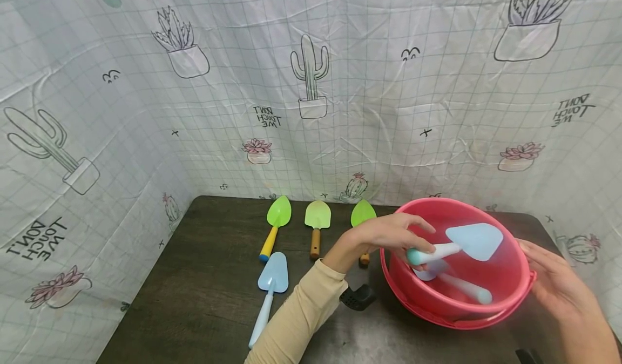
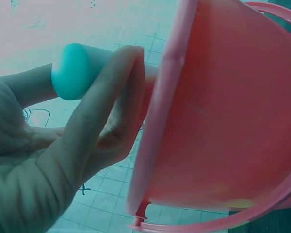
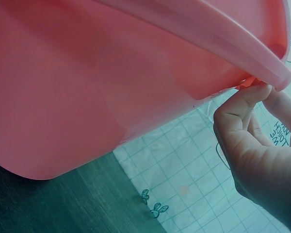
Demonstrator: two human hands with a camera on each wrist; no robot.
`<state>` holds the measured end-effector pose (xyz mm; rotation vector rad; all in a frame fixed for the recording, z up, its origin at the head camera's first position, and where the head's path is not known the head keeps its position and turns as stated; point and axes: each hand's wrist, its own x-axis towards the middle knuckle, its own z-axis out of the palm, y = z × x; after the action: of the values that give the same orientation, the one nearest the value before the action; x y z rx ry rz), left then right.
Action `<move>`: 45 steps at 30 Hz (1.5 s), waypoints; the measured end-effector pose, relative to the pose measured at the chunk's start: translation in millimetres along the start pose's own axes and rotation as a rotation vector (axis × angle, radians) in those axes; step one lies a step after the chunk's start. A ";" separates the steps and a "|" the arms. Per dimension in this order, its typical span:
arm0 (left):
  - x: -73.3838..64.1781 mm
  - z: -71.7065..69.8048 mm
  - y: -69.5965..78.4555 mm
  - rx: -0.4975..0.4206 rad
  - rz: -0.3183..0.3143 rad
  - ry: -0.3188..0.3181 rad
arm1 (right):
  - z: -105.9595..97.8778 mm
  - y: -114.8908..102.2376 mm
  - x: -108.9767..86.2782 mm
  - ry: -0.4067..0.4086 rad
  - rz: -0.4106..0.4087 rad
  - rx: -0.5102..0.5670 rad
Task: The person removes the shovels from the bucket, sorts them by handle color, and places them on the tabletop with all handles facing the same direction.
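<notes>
My left hand (image 1: 389,234) pinches a toy shovel by its white handle (image 1: 439,252), near the teal end cap (image 2: 72,73). The pale blue blade (image 1: 478,241) of this shovel points right, over the mouth of a pink bucket (image 1: 486,213). Inside the bucket lies a second toy shovel, its whitish handle (image 1: 466,288) toward the front and its blade partly hidden. On the bucket's right side, my right hand (image 1: 559,280) grips the rim; in the right wrist view its thumb and fingers (image 3: 242,104) meet just under that rim.
On the dark table (image 1: 204,299) lie a green shovel with a yellow handle (image 1: 269,242), two green ones with brown handles (image 1: 316,242) (image 1: 364,213), and a light blue shovel (image 1: 274,272). A patterned cloth (image 1: 233,83) hangs behind. The bucket's handle (image 2: 262,213) hangs down outside.
</notes>
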<state>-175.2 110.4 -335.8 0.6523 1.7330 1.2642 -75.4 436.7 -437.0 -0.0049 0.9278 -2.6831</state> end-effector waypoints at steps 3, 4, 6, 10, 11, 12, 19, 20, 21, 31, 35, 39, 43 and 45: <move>1.1 -2.1 -3.5 -0.035 0.005 -0.021 | 0.3 0.5 -0.6 0.017 -0.007 -0.015; 1.5 -2.6 -4.4 -0.045 0.009 -0.028 | 0.4 0.6 -0.7 0.032 -0.011 -0.019; 2.1 -3.2 -6.1 -0.069 0.014 -0.039 | 0.4 1.0 -1.0 0.055 -0.017 -0.027; 2.9 -3.5 -8.7 -0.146 0.016 -0.059 | -0.3 1.7 -1.2 0.043 -0.010 -0.020; 2.9 -3.4 -9.3 -0.162 0.015 -0.061 | -0.5 2.0 -1.3 0.035 -0.008 -0.018; 3.1 -3.3 -10.0 -0.174 0.015 -0.063 | -0.5 2.2 -1.5 0.031 -0.007 -0.018; 2.8 -2.2 -15.1 -0.175 0.035 -0.056 | -0.6 2.8 -1.9 0.013 -0.006 -0.014; 2.8 -2.3 -15.7 -0.176 0.040 -0.058 | -0.6 2.8 -1.7 0.009 -0.004 -0.014; 2.8 -2.4 -16.4 -0.173 0.046 -0.060 | -0.8 2.8 -1.6 -0.001 -0.003 -0.013; 2.1 -3.7 -24.0 -0.234 0.120 -0.080 | -0.8 2.8 -0.3 -0.038 0.013 0.016; -1.2 -4.7 -26.4 -0.295 0.142 -0.070 | -1.0 3.0 0.6 -0.085 0.021 0.038; -5.1 -7.4 -28.7 -0.346 0.156 -0.035 | -2.1 3.2 1.7 -0.144 0.020 0.054; -7.5 -12.1 -32.5 -0.390 0.167 -0.010 | -4.0 3.1 2.9 -0.180 0.021 0.074; -8.6 -14.5 -34.6 -0.408 0.176 -0.001 | -4.7 3.3 3.7 -0.192 0.017 0.077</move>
<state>-181.0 84.5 -363.6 0.5695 1.3779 1.6789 -78.5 436.1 -443.0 -0.2329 0.7621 -2.6438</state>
